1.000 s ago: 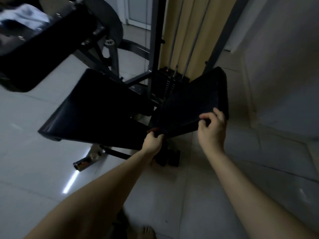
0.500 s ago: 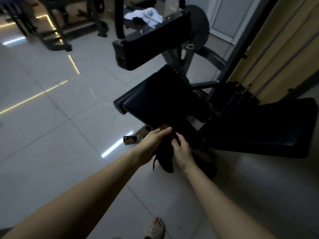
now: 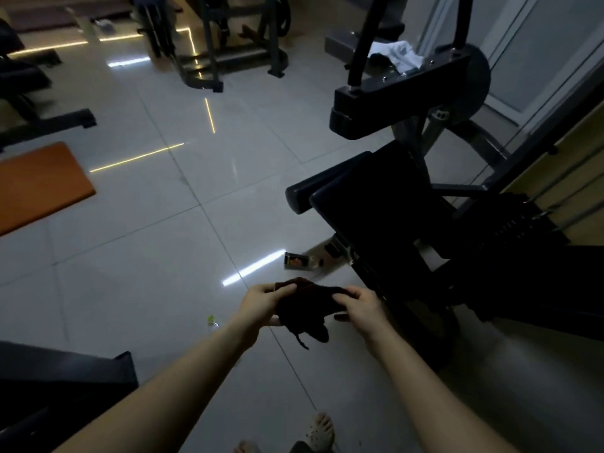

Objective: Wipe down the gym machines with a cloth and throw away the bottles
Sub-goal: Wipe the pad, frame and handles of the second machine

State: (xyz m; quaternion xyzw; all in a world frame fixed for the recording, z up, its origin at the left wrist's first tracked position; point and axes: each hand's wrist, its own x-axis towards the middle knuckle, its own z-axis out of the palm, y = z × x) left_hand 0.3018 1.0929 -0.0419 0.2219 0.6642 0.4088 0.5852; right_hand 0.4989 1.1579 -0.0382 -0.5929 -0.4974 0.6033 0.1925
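An orange mat (image 3: pixel 39 184) lies on the tiled floor (image 3: pixel 147 256) at the left edge of the view, and the end of a dark bench (image 3: pixel 65 387) fills the lower left corner. A small green scrap (image 3: pixel 210 319) sits on the floor just left of the left forearm.

The left hand (image 3: pixel 261 305) grips the left end of a dark cloth (image 3: pixel 304 308), its fingers (image 3: pixel 281 291) curled over the top and the thumb underneath. The cloth is bunched between the two hands, held up above the floor, with a corner and a loose thread hanging below. Beyond the hands a small bottle (image 3: pixel 299 260) lies on its side on the floor, just beside the foot of the gym machine, its clear neck pointing towards the machine. The right hand (image 3: pixel 362 305) holds the cloth's right end, fingers closed round the fabric.

Below, a foot in a pale perforated sandal (image 3: pixel 322 431) stands on the floor at the bottom edge.

To the right stands the black gym machine, with its padded seat (image 3: pixel 369 204) tilted and a second black pad (image 3: pixel 398 99) above it. A white cloth (image 3: pixel 398 53) lies crumpled on top of that upper part. Further right, the weight stack (image 3: pixel 510 223) stands against a yellowish wall
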